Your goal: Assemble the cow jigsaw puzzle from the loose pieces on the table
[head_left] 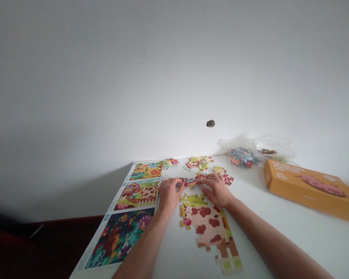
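My left hand (171,192) is closed, thumb and fingers pinching a small purple-and-red puzzle piece (182,182). Just right of it lies a red-and-white striped puzzle piece (194,181); the fingertips of my right hand (216,190) grip its right end, partly hiding it. Below both hands is a partly joined cow puzzle (211,224), white with brown patches, a pink muzzle and a green-and-brown lower edge. A joined yellow-green strip (194,200) runs along its top. More red loose pieces (228,179) show beyond my right hand.
At left lies a sheet with three pictures (138,193), one a farm scene with a cow. Loose pieces (198,162) are scattered near the wall. Clear bags of pieces (244,157) and an orange box (308,186) stand at right. The wall has a hole (210,123).
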Demonstrator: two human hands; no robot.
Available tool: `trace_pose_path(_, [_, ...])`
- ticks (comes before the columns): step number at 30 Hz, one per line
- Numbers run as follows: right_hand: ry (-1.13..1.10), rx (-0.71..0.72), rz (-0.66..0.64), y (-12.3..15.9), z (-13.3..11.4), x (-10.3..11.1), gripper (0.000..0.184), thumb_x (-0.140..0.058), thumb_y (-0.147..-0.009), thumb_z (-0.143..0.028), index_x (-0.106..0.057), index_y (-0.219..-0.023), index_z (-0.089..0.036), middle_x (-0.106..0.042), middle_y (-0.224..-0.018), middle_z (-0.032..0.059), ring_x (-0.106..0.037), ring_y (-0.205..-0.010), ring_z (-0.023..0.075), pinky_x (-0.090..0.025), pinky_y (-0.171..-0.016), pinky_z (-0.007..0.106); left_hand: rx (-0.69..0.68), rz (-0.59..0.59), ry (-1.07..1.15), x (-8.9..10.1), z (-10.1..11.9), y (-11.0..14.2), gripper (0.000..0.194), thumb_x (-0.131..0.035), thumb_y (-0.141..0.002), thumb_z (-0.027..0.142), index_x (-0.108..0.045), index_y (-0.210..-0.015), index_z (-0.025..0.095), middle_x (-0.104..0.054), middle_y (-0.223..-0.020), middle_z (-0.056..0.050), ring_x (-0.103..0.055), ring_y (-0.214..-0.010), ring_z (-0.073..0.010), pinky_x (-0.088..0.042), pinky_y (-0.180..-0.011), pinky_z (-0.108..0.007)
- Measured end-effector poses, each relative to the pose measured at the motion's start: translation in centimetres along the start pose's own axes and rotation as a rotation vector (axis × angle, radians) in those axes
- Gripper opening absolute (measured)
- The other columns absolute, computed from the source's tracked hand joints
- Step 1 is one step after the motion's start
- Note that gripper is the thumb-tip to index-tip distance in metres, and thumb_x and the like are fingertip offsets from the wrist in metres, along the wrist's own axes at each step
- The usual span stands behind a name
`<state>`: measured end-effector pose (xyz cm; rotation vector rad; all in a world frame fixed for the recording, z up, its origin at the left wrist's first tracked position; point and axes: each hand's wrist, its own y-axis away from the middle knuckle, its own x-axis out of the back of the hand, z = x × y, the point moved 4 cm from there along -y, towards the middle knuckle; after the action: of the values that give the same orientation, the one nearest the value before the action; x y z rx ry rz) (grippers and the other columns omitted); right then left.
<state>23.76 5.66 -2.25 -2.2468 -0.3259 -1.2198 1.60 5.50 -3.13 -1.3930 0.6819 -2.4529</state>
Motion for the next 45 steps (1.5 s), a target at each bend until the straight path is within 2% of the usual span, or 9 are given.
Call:
trace_pose_path(7, [-0.034, 0.016, 0.012, 0.1, -0.3, 0.3, 0.031, -0.058, -0.09, -0.027, -0.067, -0.119, -0.03, -0.07, -0.113, 0.0067, -0.05, -0.119, 0.0292, -0.037, -0.101, 0.049, -0.027, 0.141, 0.187, 0.8, -0.2, -0.4, 0.007, -0.064, -0.086, 0.021, -0.065, -0.092, 0.021, -0.068, -0.092, -0.004, -0.065, -0.088, -0.0195, -0.051, -0.082, -0.032])
trace_pose_path(11, [-0.039, 0.015, 0.069, 0.1, -0.3, 0.4, 0.026, -0.057, -0.09, -0.025, -0.071, -0.111, -0.029, -0.071, -0.108, 0.0064, -0.053, -0.114, 0.0276, -0.038, -0.101, 0.048, 0.01, 0.237, 0.089, 1.6, -0.7, -0.6, 0.007, -0.06, -0.088, 0.022, -0.066, -0.091, 0.021, -0.065, -0.094, -0.006, -0.063, -0.091, -0.0223, -0.05, -0.084, -0.036])
trace_pose_path(18, [-0.03, 0.004, 0.074, 0.1, -0.1, 0.2, 0.029, -0.057, -0.089, -0.024, -0.069, -0.115, -0.029, -0.07, -0.109, 0.0061, -0.054, -0.113, 0.028, -0.039, -0.1, 0.048, 0.173, 0.052, -0.199, 1.2, -1.0, -0.1, 0.013, -0.063, -0.084, 0.02, -0.072, -0.093, 0.025, -0.067, -0.1, -0.007, -0.062, -0.095, -0.0284, -0.042, -0.086, -0.045])
trace_pose_path(25, [0.116, -0.148, 0.11, 0.0, 1.2, 0.0, 0.028, -0.056, -0.088, -0.024, -0.071, -0.112, -0.026, -0.07, -0.111, 0.0109, -0.054, -0.113, 0.0314, -0.036, -0.1, 0.053, 0.033, -0.013, -0.185, 0.3, -0.4, 0.2, 0.026, -0.077, -0.074, 0.038, -0.076, -0.099, 0.033, -0.064, -0.12, -0.008, -0.055, -0.109, -0.0325, -0.039, -0.095, -0.05])
trace_pose_path(29, [0.045, 0.028, 0.026, 0.0, -0.1, 0.5, 0.035, -0.054, -0.093, -0.031, -0.064, -0.126, -0.03, -0.068, -0.124, 0.0068, -0.046, -0.126, 0.0324, -0.034, -0.104, 0.053, -0.005, -0.022, -0.154, 0.0, -0.7, 0.2, 0.02, -0.079, -0.074, 0.037, -0.077, -0.093, 0.033, -0.064, -0.126, -0.006, -0.053, -0.11, -0.0344, -0.039, -0.094, -0.054])
trace_pose_path(32, [0.012, 0.11, -0.059, 0.0, -1.1, 0.5, 0.033, -0.051, -0.096, -0.037, -0.064, -0.125, -0.032, -0.067, -0.127, 0.0032, -0.04, -0.133, 0.0329, -0.027, -0.108, 0.056, -0.055, -0.062, -0.112, 0.0, -0.7, 0.1, 0.015, -0.077, -0.076, 0.033, -0.075, -0.09, 0.032, -0.069, -0.122, -0.002, -0.048, -0.118, -0.0367, -0.035, -0.098, -0.059])
trace_pose_path(35, [0.065, 0.001, -0.01, -0.2, -0.5, 0.3, 0.028, -0.05, -0.097, -0.039, -0.069, -0.116, -0.032, -0.071, -0.116, 0.0043, -0.045, -0.128, 0.0334, -0.022, -0.109, 0.059, -0.078, -0.098, -0.08, 0.0, -0.5, 0.1, 0.019, -0.076, -0.077, 0.027, -0.071, -0.095, 0.031, -0.072, -0.116, -0.002, -0.047, -0.119, -0.0362, -0.032, -0.099, -0.06])
trace_pose_path(39, [0.17, -0.179, 0.128, -0.3, 1.3, 0.3, 0.024, -0.054, -0.094, -0.038, -0.072, -0.106, -0.029, -0.072, -0.108, 0.0084, -0.049, -0.121, 0.034, -0.025, -0.105, 0.059, -0.103, -0.089, -0.073, 0.3, -0.2, 0.0, 0.029, -0.077, -0.077, 0.026, -0.068, -0.103, 0.031, -0.074, -0.107, -0.002, -0.049, -0.107, -0.0328, -0.035, -0.096, -0.054])
trace_pose_path(45, [0.203, -0.186, 0.131, -0.1, 1.4, 0.3, 0.02, -0.056, -0.093, -0.035, -0.072, -0.104, -0.029, -0.073, -0.108, 0.0061, -0.049, -0.121, 0.0328, -0.025, -0.106, 0.056, -0.129, -0.014, -0.068, 0.7, 0.0, -0.3, 0.009, -0.064, -0.088, 0.033, -0.072, -0.088, 0.028, -0.075, -0.09, -0.003, -0.052, -0.098, -0.0282, -0.038, -0.091, -0.045])
